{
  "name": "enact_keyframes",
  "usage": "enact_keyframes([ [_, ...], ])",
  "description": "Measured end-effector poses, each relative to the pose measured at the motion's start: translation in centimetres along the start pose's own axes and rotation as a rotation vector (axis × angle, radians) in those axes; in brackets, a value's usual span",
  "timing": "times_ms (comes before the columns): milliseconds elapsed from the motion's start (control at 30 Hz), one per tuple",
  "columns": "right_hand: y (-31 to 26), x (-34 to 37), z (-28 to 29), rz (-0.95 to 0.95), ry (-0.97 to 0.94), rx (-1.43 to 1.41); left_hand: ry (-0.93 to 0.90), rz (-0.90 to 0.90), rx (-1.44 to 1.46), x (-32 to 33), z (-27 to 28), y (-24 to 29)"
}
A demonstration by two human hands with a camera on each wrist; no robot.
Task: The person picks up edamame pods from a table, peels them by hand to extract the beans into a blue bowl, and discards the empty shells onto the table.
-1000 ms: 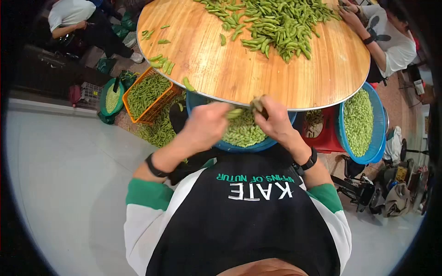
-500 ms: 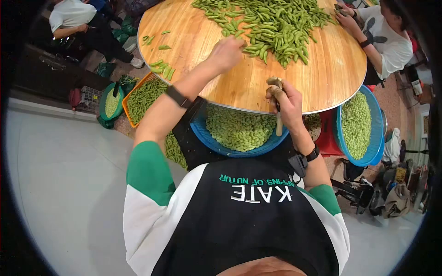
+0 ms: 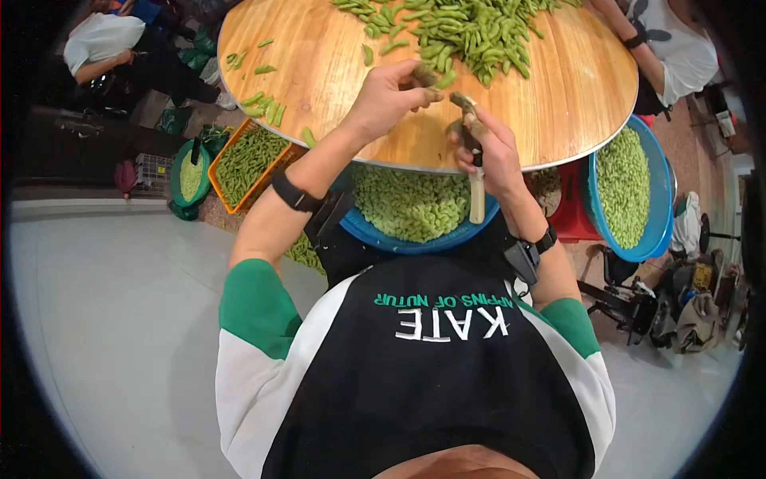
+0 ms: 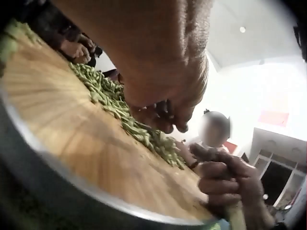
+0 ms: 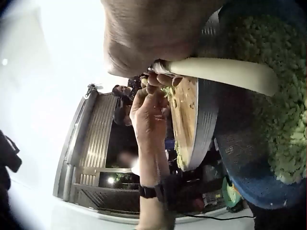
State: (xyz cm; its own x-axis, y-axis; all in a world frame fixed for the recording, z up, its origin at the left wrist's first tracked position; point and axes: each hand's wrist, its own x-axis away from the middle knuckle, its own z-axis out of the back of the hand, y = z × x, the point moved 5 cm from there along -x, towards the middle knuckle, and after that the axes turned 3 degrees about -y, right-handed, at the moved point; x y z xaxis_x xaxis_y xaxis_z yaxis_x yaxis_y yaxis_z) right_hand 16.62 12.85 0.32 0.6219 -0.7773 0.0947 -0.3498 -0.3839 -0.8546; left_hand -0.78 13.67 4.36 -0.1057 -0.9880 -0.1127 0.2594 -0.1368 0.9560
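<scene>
L hand point(image 3: 389, 97) back off pile point(image 3: 475, 40), pinching pod point(image 3: 445, 80); R hand point(image 3: 496, 153), nr it, grips tool point(image 3: 477, 199). Pod might drop if pinch slips.

The black shirt point(image 3: 447, 391) has green-and-white sleeves point(image 3: 259, 307) and white "KATE" lettering point(image 3: 441, 327), worn with black wristbands point(image 3: 294, 192).

Piled pods point(image 3: 471, 40), a round table point(image 3: 319, 88) and bean-filled basins point(image 3: 661, 188) suggest an indoor workroom.
</scene>
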Motion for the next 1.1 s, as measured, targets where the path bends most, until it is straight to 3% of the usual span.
enact_keyframes([
  [67, 0.3, 0.6, -1.2, -0.064, -0.020, -0.110, -0.021, 0.060, 0.262, 1.7, -1.4, 0.7],
  [233, 0.5, 1.3, -2.4, -0.064, -0.172, -0.304, 0.012, 0.051, 0.311, 3.4, -2.1, 0.0],
  [633, 0.4, 1.7, -3.2, -0.036, -0.076, -0.194, 0.072, 0.009, 0.281, 4.5, -2.1, -0.6],
  [733, 0.5, 1.7, -3.3, -0.033, -0.072, -0.195, 0.043, 0.073, 0.408, 4.5, -2.2, -0.9],
  [900, 0.4, 2.3, -3.1, -0.102, -0.186, -0.347, -0.227, 0.279, 1.022, 5.0, -3.3, -0.7],
  [933, 0.4, 2.3, -3.3, -0.122, -0.222, -0.387, -0.227, 0.279, 1.022, 5.1, -3.3, -0.7],
  [1033, 0.8, 2.0, -2.9, -0.169, -0.170, -0.477, -0.122, 0.269, 0.813, 5.1, -3.2, -0.9],
  [1100, 1.3, 2.2, -2.7, -0.169, -0.178, -0.506, 0.177, -0.612, -0.600, 5.8, -2.6, 3.5],
])
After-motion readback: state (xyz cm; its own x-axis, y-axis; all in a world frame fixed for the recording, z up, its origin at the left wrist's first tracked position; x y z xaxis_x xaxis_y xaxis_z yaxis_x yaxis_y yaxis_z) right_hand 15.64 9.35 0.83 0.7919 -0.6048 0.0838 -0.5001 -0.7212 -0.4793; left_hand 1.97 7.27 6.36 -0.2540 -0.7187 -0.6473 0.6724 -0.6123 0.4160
